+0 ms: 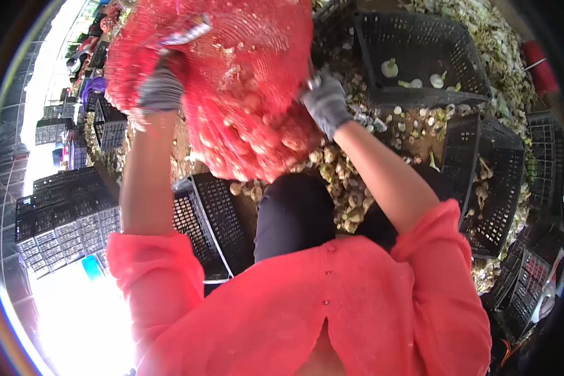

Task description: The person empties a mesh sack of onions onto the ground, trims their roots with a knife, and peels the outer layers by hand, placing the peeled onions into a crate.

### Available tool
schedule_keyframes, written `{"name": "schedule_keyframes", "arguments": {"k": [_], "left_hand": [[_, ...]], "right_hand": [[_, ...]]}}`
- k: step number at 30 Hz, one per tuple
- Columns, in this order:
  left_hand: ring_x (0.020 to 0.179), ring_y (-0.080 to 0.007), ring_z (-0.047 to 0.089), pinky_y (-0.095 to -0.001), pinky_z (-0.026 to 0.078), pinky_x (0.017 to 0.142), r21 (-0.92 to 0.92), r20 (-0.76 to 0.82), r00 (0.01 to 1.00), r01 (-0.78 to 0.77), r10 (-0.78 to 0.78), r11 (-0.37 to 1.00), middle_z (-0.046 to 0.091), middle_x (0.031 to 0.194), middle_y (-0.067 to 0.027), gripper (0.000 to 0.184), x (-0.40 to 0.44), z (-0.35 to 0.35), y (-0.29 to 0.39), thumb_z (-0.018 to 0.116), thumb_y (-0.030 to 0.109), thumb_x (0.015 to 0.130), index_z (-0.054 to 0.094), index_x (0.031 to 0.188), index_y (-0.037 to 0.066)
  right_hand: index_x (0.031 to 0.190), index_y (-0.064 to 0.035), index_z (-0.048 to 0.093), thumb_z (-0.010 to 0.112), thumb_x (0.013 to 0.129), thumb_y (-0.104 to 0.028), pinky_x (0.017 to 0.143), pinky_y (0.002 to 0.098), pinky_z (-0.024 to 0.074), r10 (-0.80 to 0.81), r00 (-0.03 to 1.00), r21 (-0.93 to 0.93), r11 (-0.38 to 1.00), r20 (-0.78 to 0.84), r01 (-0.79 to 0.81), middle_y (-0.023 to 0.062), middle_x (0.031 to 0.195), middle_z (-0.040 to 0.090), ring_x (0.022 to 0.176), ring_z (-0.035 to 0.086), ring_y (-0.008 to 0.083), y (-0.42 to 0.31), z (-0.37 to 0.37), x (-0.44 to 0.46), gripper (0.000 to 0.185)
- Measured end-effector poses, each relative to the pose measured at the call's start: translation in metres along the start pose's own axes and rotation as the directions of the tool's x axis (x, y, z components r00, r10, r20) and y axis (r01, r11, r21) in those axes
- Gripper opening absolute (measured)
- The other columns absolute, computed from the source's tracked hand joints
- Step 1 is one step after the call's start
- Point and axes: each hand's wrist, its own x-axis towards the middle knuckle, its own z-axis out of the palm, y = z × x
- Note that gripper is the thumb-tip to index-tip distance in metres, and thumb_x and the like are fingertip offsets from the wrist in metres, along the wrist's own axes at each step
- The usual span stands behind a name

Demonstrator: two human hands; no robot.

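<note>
Floor [429, 146] lay strewn with round bulbs [352, 195] | red mesh sack [250, 119] bulged between the parted hands, before a knee [294, 219] | right hand [326, 103], grey-gloved, clutched its edge | left hand [161, 86] blurred against its side, grip unclear

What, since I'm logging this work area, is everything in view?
Mesh sack of bulbs: one, red, upper centre
Loose garlic bulbs: many, brownish, ground between legs
Plastic crates: many, black, left and right
Stemmed garlic bulbs: several, white, upper-right crate
Garlic skins: uncounted, pale, right side
Container: one, red, far right
Unclear item: one, purple, upper left
Trousers: one pair, black, lower centre
Shirt: one, coral, bottom
Left hand: one, grey-gloved, at sack's left
Right hand: one, grey-gloved, gripping sack's right edge
</note>
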Motion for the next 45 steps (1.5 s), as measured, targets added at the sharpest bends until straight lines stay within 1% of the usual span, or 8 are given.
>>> {"name": "schedule_keyframes", "arguments": {"k": [18,23,24,27,35,37,43,45], "left_hand": [[0.118,-0.0241,0.028,-0.0351,0.030,0.095,0.128,0.104,0.994,-0.052,0.039,0.990,0.029,0.129,-0.0125,0.070,0.061,-0.014,-0.017,0.061,0.021,0.071,0.021,0.128,0.009],[0.120,-0.0244,0.026,-0.0353,0.030,0.096,0.144,0.223,0.968,-0.151,0.116,0.978,0.026,0.131,-0.0127,0.076,0.018,-0.020,-0.005,0.064,0.022,0.070,0.019,0.130,0.010],[0.121,-0.0244,0.026,-0.0354,0.030,0.096,0.160,0.242,0.959,-0.188,0.146,0.969,0.026,0.131,-0.0128,0.077,0.002,-0.030,0.001,0.064,0.022,0.070,0.018,0.130,0.010],[0.124,-0.0249,0.018,-0.0351,0.025,0.099,0.415,0.199,0.959,-0.267,0.200,0.870,0.015,0.135,-0.0131,0.102,-0.054,-0.077,-0.008,0.074,0.032,0.058,0.007,0.132,0.014],[0.110,-0.0165,0.041,-0.0302,0.035,0.092,0.099,0.148,0.988,-0.053,0.038,0.994,0.044,0.120,-0.0084,0.063,-0.101,-0.115,-0.070,0.065,0.003,0.067,0.036,0.122,0.005],[0.107,-0.0172,0.043,-0.0297,0.036,0.092,0.643,0.158,0.978,-0.205,0.134,0.738,0.041,0.123,-0.0086,0.058,-0.110,-0.127,-0.012,0.057,-0.003,0.069,0.036,0.122,0.006],[0.117,-0.0278,0.034,-0.0309,0.029,0.096,0.997,-0.046,0.998,0.043,0.053,0.057,0.034,0.127,-0.0173,0.086,-0.144,-0.210,0.005,0.073,0.021,0.056,0.027,0.127,0.009],[0.120,-0.0292,0.027,-0.0318,0.025,0.098,0.950,0.027,0.999,-0.036,0.034,0.311,0.029,0.129,-0.0170,0.107,-0.160,-0.191,-0.036,0.080,0.034,0.044,0.020,0.129,0.009]], "right_hand": [[0.079,-0.0053,0.049,0.070,0.064,-0.021,0.061,0.0265,0.0425,-0.497,0.827,0.427,0.829,0.264,0.362,-0.0032,0.065,0.048,0.062,0.044,0.0103,-0.044,0.064,0.022,0.031],[0.066,-0.0134,0.051,0.063,0.069,-0.021,0.048,0.0314,0.0388,-0.600,0.781,-0.281,0.730,0.170,0.622,0.0006,0.057,0.047,0.052,0.046,0.0165,-0.090,0.113,0.027,0.015],[0.066,-0.0129,0.053,0.054,0.074,-0.012,0.044,0.0294,0.0381,-0.711,0.482,-0.733,-0.069,0.512,0.677,0.0010,0.057,0.049,0.053,0.049,0.0131,-0.097,0.108,0.030,0.008],[0.066,-0.0112,0.054,0.050,0.075,-0.008,0.044,0.0292,0.0405,-0.592,0.789,-0.031,0.796,0.165,0.604,0.0024,0.055,0.051,0.053,0.053,0.0136,-0.112,0.063,0.019,0.011],[0.075,-0.0078,0.052,0.051,0.074,-0.027,0.049,0.0377,0.0451,-0.646,0.643,-0.707,0.219,0.411,0.672,0.0145,0.059,0.055,0.054,0.055,0.0294,-0.092,-0.035,0.021,0.020],[0.079,-0.0069,0.052,0.053,0.073,-0.028,0.052,0.0393,0.0446,-0.478,0.778,-0.862,0.080,0.408,0.501,0.0154,0.061,0.054,0.058,0.056,0.0305,-0.093,-0.066,0.024,0.022],[0.083,-0.0017,0.053,0.065,0.064,-0.025,0.062,0.0350,0.0437,-0.396,0.883,-0.720,0.533,0.253,0.445,0.0151,0.067,0.056,0.065,0.055,0.0287,-0.051,-0.112,0.059,0.032],[0.081,-0.0022,0.054,0.067,0.061,-0.024,0.060,0.0342,0.0445,-0.068,0.919,-0.819,0.432,0.388,0.378,0.0109,0.067,0.056,0.063,0.056,0.0238,-0.053,-0.097,0.043,0.032]]}}
